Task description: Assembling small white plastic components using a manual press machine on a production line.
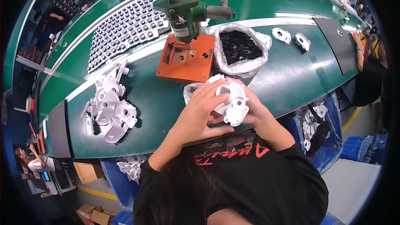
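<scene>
Both hands close on one white plastic housing (231, 102) over the green belt's (291, 79) near edge: the left hand (200, 110) wraps its near side, the right hand (254, 110) cups it from behind. Leftward lies a heap of white housings (109, 106). Behind stand an orange fixture (186, 58) and a clear bag of black parts (239, 48).

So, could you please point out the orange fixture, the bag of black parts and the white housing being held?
Orange fixture (186, 62): head view, top face.
Bag (239, 48): head view, black parts inside.
White housing (232, 100): head view, rounded body.
</scene>
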Available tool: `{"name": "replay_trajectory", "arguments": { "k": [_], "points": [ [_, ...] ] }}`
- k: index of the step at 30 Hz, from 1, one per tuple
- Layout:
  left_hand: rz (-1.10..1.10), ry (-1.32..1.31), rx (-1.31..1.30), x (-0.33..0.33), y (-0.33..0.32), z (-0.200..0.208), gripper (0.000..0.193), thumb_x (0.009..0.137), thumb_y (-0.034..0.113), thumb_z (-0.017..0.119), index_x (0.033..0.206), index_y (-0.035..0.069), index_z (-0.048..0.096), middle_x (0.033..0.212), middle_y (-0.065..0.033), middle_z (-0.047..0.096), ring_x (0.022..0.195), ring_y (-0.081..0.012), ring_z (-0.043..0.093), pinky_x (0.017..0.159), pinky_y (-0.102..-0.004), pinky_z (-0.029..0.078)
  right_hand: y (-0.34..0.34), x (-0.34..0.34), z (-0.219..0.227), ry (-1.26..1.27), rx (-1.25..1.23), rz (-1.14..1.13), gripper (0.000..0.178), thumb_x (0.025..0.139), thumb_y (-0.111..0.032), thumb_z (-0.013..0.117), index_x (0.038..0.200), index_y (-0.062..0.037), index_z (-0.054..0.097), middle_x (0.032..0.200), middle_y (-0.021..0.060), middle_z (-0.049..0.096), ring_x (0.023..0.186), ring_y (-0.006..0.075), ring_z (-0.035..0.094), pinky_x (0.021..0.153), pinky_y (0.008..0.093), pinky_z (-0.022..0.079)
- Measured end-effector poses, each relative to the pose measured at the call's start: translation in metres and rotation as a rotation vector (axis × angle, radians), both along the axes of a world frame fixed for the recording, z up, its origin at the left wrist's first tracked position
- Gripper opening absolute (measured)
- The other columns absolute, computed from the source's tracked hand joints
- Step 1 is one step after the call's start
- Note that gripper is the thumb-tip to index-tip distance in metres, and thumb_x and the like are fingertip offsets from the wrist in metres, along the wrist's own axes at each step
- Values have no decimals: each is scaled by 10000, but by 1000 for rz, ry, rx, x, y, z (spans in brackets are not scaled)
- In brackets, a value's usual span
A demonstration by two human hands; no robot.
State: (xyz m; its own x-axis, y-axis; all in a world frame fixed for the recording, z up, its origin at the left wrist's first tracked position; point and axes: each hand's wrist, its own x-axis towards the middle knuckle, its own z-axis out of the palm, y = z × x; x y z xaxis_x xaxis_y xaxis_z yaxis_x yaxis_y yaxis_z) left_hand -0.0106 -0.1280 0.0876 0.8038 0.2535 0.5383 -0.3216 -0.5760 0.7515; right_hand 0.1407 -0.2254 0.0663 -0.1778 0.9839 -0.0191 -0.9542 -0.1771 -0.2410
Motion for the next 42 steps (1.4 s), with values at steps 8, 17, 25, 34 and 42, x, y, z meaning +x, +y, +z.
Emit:
{"name": "replay_trajectory", "arguments": {
  "k": [8, 17, 25, 34, 42],
  "points": [
    [312, -7, 116, -21, 32, -7, 468, 596, -48, 704, 1039, 63, 600, 1023, -157, 627, 959, -355, 622, 772, -395, 513, 10, 55, 10, -1633, -120, -294, 175, 920, -121, 523, 920, -15, 661, 769, 113, 669, 647, 219, 651, 567, 303, 519],
    [429, 347, 657, -5, 127, -11, 211, 709, -52, 562, 910, 2, 530, 1134, -184, 589, 1176, -378, 494, 989, -471, 388, 36, 139, -53, -2500, -212, -451, 166, 730, -164, 634, 855, -74, 696, 851, 142, 609, 901, 328, 586, 813, 409, 480],
    [400, 348, 737, 14, 152, -31, 303, 764, 73, 551, 1057, 3, 583, 1291, -213, 506, 1237, -397, 424, 1082, -464, 297, 31, 123, -44, -2511, -195, -393, 237, 712, -267, 704, 898, -120, 701, 931, 110, 587, 993, 313, 534, 854, 405, 456],
    [379, 348, 670, 6, 163, -36, 392, 803, 157, 626, 1167, 27, 559, 1356, -142, 481, 1269, -350, 421, 1058, -403, 345, 32, 127, -43, -2401, -20, -453, 103, 750, -109, 643, 809, -24, 651, 842, 130, 576, 850, 318, 581, 771, 392, 471],
    [374, 285, 488, -1, 170, -54, 402, 826, 199, 666, 1180, 50, 547, 1300, -126, 529, 1184, -324, 511, 961, -392, 448, 34, 117, -38, -2378, -81, -475, 81, 769, -54, 626, 827, -1, 609, 842, 135, 593, 806, 289, 591, 729, 372, 482]
  ]
}}
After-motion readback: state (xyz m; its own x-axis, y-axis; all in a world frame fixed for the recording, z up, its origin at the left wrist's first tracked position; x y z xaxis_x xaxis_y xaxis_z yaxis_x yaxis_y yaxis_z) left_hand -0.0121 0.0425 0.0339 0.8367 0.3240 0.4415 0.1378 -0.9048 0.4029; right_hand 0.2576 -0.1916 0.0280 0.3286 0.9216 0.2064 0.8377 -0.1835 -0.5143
